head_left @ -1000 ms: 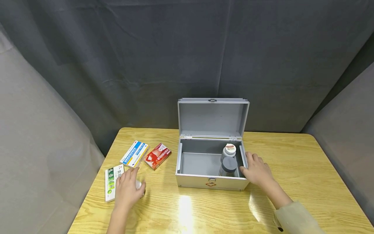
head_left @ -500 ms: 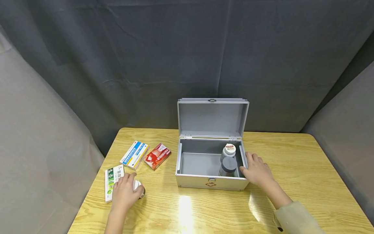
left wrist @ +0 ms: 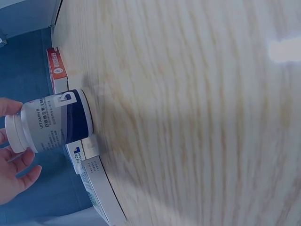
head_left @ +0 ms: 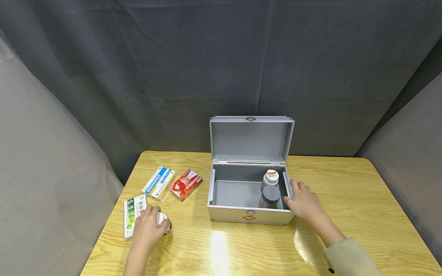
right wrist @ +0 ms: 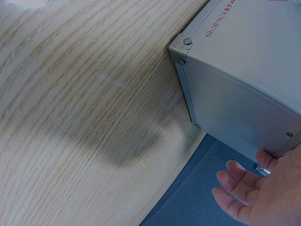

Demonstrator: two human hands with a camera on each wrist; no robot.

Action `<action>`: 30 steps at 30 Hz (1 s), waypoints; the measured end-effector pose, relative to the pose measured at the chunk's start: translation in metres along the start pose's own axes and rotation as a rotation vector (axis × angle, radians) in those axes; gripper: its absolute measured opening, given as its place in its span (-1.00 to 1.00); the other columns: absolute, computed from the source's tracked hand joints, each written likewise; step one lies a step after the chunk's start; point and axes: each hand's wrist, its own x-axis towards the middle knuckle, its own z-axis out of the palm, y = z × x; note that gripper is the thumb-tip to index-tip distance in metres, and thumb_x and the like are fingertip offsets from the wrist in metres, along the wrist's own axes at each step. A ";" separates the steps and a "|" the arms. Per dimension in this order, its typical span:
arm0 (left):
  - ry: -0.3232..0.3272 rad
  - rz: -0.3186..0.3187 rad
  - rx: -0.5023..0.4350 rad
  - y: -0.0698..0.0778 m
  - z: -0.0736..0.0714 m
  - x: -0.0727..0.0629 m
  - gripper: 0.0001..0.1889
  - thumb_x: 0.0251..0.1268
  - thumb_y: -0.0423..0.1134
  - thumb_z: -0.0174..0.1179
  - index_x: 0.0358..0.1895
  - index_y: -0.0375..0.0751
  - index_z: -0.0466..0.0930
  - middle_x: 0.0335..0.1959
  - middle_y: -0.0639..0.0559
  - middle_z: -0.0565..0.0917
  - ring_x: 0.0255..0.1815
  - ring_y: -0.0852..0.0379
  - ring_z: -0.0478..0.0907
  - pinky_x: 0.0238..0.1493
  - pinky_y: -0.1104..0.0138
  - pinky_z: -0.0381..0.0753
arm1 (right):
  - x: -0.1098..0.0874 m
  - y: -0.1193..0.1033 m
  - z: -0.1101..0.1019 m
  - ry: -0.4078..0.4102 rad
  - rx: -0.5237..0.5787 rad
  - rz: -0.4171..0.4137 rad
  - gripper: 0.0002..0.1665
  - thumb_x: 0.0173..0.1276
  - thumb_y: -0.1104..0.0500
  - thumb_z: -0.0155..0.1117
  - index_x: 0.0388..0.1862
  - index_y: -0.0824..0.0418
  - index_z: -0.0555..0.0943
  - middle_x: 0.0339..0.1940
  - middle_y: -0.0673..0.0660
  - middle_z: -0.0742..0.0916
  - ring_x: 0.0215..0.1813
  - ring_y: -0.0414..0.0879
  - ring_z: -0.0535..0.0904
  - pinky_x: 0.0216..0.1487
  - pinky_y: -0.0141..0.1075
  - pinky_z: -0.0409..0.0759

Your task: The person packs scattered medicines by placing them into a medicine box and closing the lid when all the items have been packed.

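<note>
In the head view, my left hand [head_left: 147, 226] is at the front left of the table, gripping a white-capped bottle [head_left: 168, 227]. The left wrist view shows this pill bottle [left wrist: 56, 120], labelled vitamin B, with a white and dark blue label; the thumb and fingers [left wrist: 21, 162] curl round its cap. It stands upright on the wood. My right hand [head_left: 304, 199] holds the right rim of an open silver medicine case [head_left: 231, 214], thumb over the edge. From the right wrist, one fingertip meets the case's side wall [right wrist: 230, 103] while the other fingers [right wrist: 235, 183] hang loosely beside it.
Two bottles, one white-capped [head_left: 272, 176] and one grey-capped [head_left: 271, 194], stand in the case's right end. Left of the case lie a red medicine box [head_left: 186, 184], a blue-and-white box [head_left: 159, 183] and a green-and-white box [head_left: 130, 216]. A dark curtain [head_left: 241, 76] hangs behind the table.
My left hand has shifted slightly left and toward me, its fingers drawing in round the bottle. The right hand and the case have stayed in place.
</note>
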 end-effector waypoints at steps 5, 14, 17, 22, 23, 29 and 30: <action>-0.002 0.007 -0.027 0.000 0.000 0.000 -0.63 -0.07 -0.18 0.24 -0.20 -0.36 0.52 -0.24 -0.20 0.49 -0.16 -0.25 0.46 -0.03 -0.10 0.38 | -0.001 0.000 0.000 -0.001 0.004 0.003 -0.22 0.20 -0.02 0.06 0.26 0.41 0.14 0.01 0.46 0.42 0.00 0.34 0.38 -0.20 0.20 0.41; -0.005 0.009 -0.027 0.001 0.000 0.001 -0.65 -0.06 -0.19 0.24 -0.21 -0.36 0.52 -0.25 -0.19 0.49 -0.20 -0.22 0.47 -0.06 -0.08 0.39 | -0.001 -0.001 -0.001 -0.001 0.004 0.003 -0.22 0.21 -0.02 0.06 0.27 0.41 0.14 0.01 0.46 0.42 0.00 0.34 0.38 -0.20 0.20 0.41; -0.006 0.007 -0.024 0.002 0.000 0.002 -0.66 -0.06 -0.19 0.23 -0.23 -0.35 0.52 -0.26 -0.18 0.49 -0.25 -0.18 0.46 -0.13 -0.04 0.40 | -0.001 -0.001 -0.001 -0.003 0.005 0.001 -0.22 0.21 -0.02 0.06 0.27 0.41 0.14 0.01 0.46 0.42 0.00 0.34 0.38 -0.20 0.20 0.41; -0.015 -0.001 -0.030 0.005 0.001 0.004 -0.66 -0.07 -0.20 0.22 -0.22 -0.36 0.53 -0.25 -0.19 0.50 -0.25 -0.16 0.45 -0.13 -0.03 0.41 | -0.001 -0.001 -0.001 -0.003 0.006 0.000 -0.23 0.21 -0.02 0.06 0.26 0.41 0.14 0.00 0.45 0.42 -0.02 0.33 0.38 -0.22 0.19 0.41; -0.019 -0.002 -0.032 0.006 0.001 0.005 -0.65 -0.07 -0.20 0.22 -0.21 -0.36 0.53 -0.24 -0.19 0.50 -0.24 -0.15 0.45 -0.13 -0.03 0.41 | -0.001 -0.001 -0.002 -0.002 0.006 0.001 -0.23 0.21 -0.02 0.06 0.26 0.41 0.14 -0.01 0.45 0.42 -0.02 0.33 0.38 -0.22 0.19 0.41; -0.026 0.017 -0.035 0.010 0.002 0.008 -0.65 -0.07 -0.20 0.22 -0.20 -0.35 0.53 -0.21 -0.18 0.50 -0.21 -0.13 0.44 -0.20 -0.01 0.44 | -0.001 -0.001 -0.002 0.001 0.008 0.002 -0.24 0.20 -0.01 0.06 0.25 0.41 0.15 -0.01 0.45 0.42 -0.03 0.33 0.39 -0.23 0.18 0.41; -0.024 0.023 -0.033 0.011 0.002 0.008 -0.66 -0.06 -0.20 0.22 -0.20 -0.35 0.53 -0.22 -0.18 0.50 -0.21 -0.13 0.44 -0.21 -0.01 0.45 | -0.001 -0.001 -0.002 0.000 0.009 0.002 -0.24 0.20 -0.01 0.06 0.25 0.40 0.15 0.00 0.45 0.42 -0.03 0.33 0.39 -0.23 0.18 0.42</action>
